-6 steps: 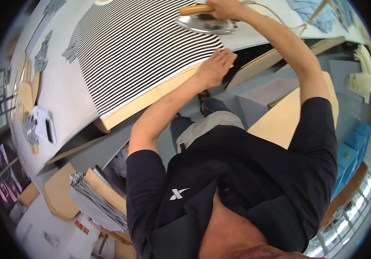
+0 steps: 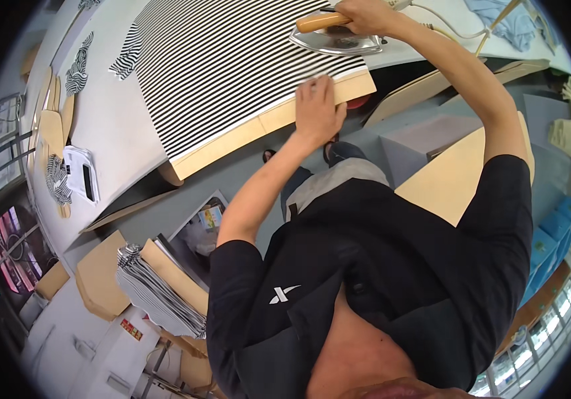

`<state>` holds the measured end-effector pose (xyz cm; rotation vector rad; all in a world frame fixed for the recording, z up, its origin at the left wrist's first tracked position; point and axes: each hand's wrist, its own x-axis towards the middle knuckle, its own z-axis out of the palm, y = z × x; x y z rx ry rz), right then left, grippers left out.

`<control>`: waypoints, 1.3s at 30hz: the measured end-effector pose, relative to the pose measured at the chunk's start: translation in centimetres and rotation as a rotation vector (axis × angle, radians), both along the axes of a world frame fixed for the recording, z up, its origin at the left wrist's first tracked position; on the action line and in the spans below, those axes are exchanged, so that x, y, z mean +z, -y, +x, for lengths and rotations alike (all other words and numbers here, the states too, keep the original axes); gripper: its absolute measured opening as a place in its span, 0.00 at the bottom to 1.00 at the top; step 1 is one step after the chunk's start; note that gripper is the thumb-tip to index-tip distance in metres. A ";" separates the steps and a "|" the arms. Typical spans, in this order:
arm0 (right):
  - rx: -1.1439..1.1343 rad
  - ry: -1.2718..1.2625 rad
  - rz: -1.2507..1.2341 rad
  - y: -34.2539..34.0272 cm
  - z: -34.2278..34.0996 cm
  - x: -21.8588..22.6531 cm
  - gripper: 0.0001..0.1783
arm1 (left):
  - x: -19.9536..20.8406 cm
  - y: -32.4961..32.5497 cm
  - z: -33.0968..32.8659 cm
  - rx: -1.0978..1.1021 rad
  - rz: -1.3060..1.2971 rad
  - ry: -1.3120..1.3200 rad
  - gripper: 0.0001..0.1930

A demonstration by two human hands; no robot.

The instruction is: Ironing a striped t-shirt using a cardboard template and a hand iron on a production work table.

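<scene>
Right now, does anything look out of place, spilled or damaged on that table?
Nothing looks spilled or damaged. Slightly untidy: the blue cloth lies rumpled at the far right of the table, and a striped piece lies crumpled toward the left. The striped garment lies mostly smooth on its board.

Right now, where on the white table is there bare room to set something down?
The table is bare between the striped cloth and white rectangular object. Crowded: the cloth's right end, with iron, right hand and left hand.
</scene>
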<state>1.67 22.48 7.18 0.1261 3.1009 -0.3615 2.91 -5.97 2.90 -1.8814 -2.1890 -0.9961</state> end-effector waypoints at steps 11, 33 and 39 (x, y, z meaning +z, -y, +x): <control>0.149 -0.076 0.103 10.2 -4.5 4.8 0.23 | 1.5 8.2 -5.7 0.180 -0.046 0.061 0.25; 0.353 -0.226 0.101 20.9 -16.4 3.0 0.21 | -1.5 32.0 -25.3 1.032 0.209 1.412 0.12; 0.344 -0.168 0.073 23.9 -20.4 2.9 0.22 | 0.4 29.9 -21.7 0.878 0.178 0.366 0.13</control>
